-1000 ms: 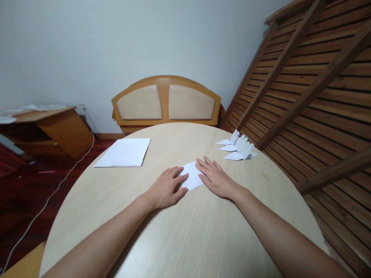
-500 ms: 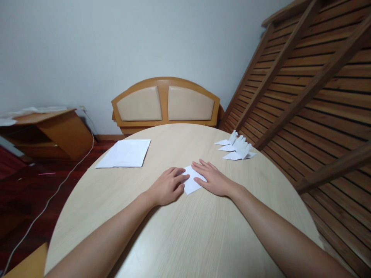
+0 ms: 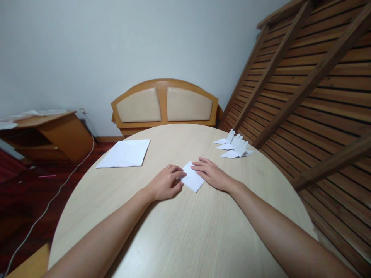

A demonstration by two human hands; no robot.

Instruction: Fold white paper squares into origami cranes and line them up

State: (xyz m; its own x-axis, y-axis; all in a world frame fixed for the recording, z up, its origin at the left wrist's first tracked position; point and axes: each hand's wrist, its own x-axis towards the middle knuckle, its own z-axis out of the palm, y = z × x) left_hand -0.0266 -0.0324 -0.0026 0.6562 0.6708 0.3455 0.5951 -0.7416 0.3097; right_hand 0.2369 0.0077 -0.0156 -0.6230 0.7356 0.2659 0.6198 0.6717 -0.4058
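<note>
A small folded square of white paper (image 3: 193, 180) lies flat on the round wooden table (image 3: 191, 231), turned so a corner points toward me. My left hand (image 3: 167, 183) rests at its left corner, fingers apart, with the fingertips on the paper's edge. On the upper right side, my right hand (image 3: 212, 173) lies with its fingers stretched out over the paper's edge. Neither hand grips the paper. Beyond my right hand stand several folded white paper cranes (image 3: 238, 146), close together in a row.
A stack of white paper sheets (image 3: 125, 153) lies at the table's far left. Behind the table stands a padded headboard (image 3: 164, 102). Wooden slats (image 3: 292, 88) lean along the right. At left are a low wooden desk (image 3: 63, 135) and a white cable (image 3: 56, 195) on the floor.
The paper has turned a little on the table, its near corner moving right. My right hand has slid back toward its upper right edge, and more of the paper shows.
</note>
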